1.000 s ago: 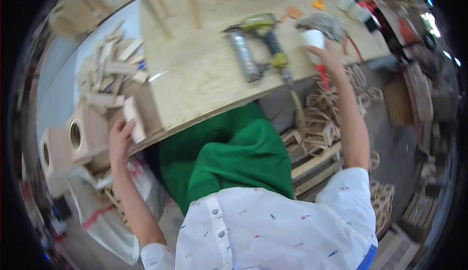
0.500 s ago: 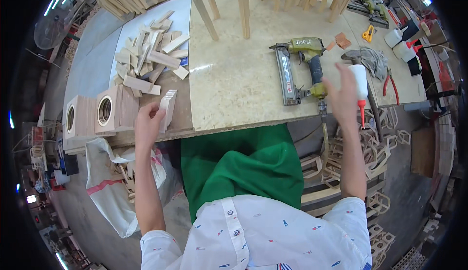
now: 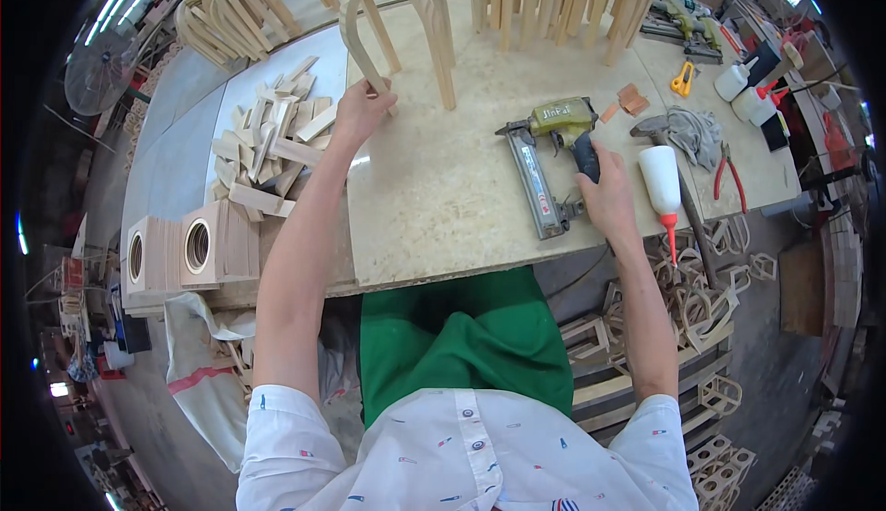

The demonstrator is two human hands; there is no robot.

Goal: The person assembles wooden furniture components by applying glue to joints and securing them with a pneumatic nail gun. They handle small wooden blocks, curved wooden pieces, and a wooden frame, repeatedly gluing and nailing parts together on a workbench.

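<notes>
My left hand (image 3: pixel 363 112) reaches forward over the table, its fingers closed round the lower end of one leg of a bent wooden arch (image 3: pixel 353 36). The arch stands upright, legs down, with a second arch close behind it. My right hand (image 3: pixel 608 188) is wrapped round the dark handle of a green nail gun (image 3: pixel 561 116), which lies on the board with its magazine toward the left. To the right of that hand is a white glue bottle (image 3: pixel 659 179) with a red nozzle. A heap of short wooden strips (image 3: pixel 268 146) lies left of my left forearm.
Stacked wooden blocks with round holes (image 3: pixel 218 243) stand at the table's left front edge. More arches (image 3: pixel 544 3) stand at the back. A hammer (image 3: pixel 652 127), a grey rag (image 3: pixel 694 134), red pliers (image 3: pixel 728 174) and yellow scissors (image 3: pixel 682 80) lie on the right.
My left hand has moved from the small strips at the front edge forward to the arch and taken hold of its leg. My right hand has come down onto the nail gun's handle.
</notes>
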